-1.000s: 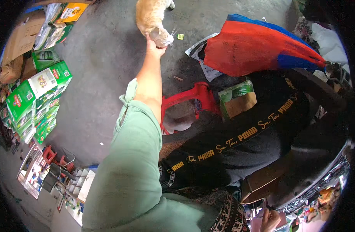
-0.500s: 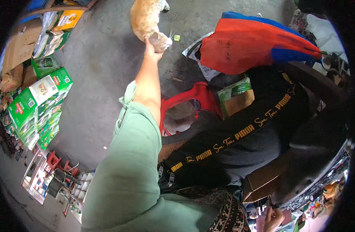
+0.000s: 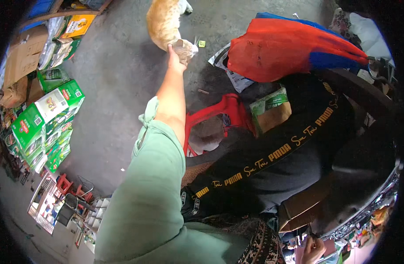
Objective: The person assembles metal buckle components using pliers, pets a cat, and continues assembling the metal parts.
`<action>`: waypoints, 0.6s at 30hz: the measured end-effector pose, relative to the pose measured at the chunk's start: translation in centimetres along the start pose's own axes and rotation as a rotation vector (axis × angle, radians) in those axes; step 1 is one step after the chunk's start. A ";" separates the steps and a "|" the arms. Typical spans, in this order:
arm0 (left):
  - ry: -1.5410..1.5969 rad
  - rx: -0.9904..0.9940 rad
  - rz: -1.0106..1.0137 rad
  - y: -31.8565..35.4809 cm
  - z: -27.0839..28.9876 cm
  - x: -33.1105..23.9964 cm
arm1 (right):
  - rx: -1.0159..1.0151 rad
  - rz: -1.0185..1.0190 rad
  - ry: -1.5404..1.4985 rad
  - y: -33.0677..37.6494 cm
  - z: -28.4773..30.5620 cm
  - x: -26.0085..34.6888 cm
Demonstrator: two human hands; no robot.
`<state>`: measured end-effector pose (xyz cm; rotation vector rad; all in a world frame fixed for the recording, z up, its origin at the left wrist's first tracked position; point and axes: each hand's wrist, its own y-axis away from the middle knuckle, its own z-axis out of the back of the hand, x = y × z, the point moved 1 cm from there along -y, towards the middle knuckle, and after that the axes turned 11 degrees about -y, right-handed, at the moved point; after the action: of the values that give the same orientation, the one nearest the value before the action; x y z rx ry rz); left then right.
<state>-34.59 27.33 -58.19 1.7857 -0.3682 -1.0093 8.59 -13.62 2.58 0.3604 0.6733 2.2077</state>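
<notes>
An orange-and-white cat (image 3: 164, 26) is on the grey floor at the top of the view. My left hand (image 3: 177, 61) reaches out to it at full arm's length, in a green sleeve. The thumb lies along one side of the cat's neck behind the ear, and the hand closes around the nape and head; some fingers are hidden. At the lower right edge, my right hand (image 3: 315, 251) has its fingers bent around a slim dark pointed thing (image 3: 310, 231), too small to name. A cardboard box (image 3: 294, 213) stands just beyond it.
A red plastic stool (image 3: 230, 108) and a green-and-brown package (image 3: 271, 110) stand near black cloth (image 3: 272, 176) with yellow lettering. A red-and-blue cloth (image 3: 272, 53) lies at the upper right. Green cartons (image 3: 45, 110) are piled at the left. A small yellow packet (image 3: 202, 44) is near the cat.
The cat's head and my left hand have shifted slightly to the right and down. The whole view has drifted a little. Both hands keep the same hold.
</notes>
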 end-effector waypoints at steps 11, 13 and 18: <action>-0.027 0.106 0.173 1.9 -0.6 3.3 | -0.030 -0.063 0.044 0.7 0.1 0.3; -0.038 0.181 0.107 1.5 0.1 3.9 | -0.017 0.004 0.073 0.6 0.2 -0.2; -0.340 -0.211 -0.167 -1.8 1.3 3.8 | 0.011 -0.047 0.052 0.1 0.4 1.0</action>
<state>-33.70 24.90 -61.71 1.4735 -0.3105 -1.4231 8.01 -12.79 3.02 0.2909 0.7154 2.1753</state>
